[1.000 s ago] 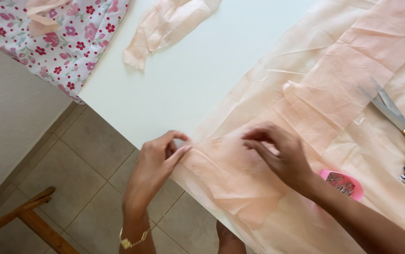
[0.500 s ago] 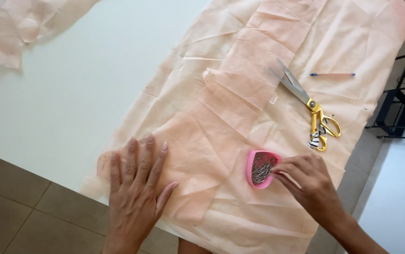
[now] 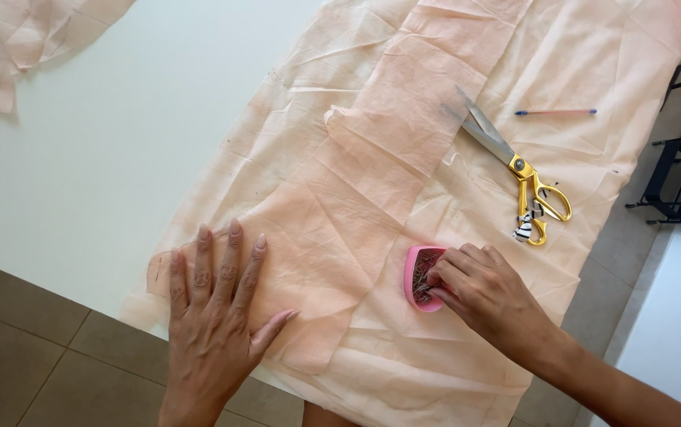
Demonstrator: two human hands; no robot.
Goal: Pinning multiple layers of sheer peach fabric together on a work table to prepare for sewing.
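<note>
Head view: right hand (image 3: 486, 296) fingers pins in pink heart-shaped dish (image 3: 417, 278).

Pink heart-shaped pin dish (image 3: 418, 278) full of pins, flat on creased peach fabric (image 3: 403, 142) near table edge.
</note>
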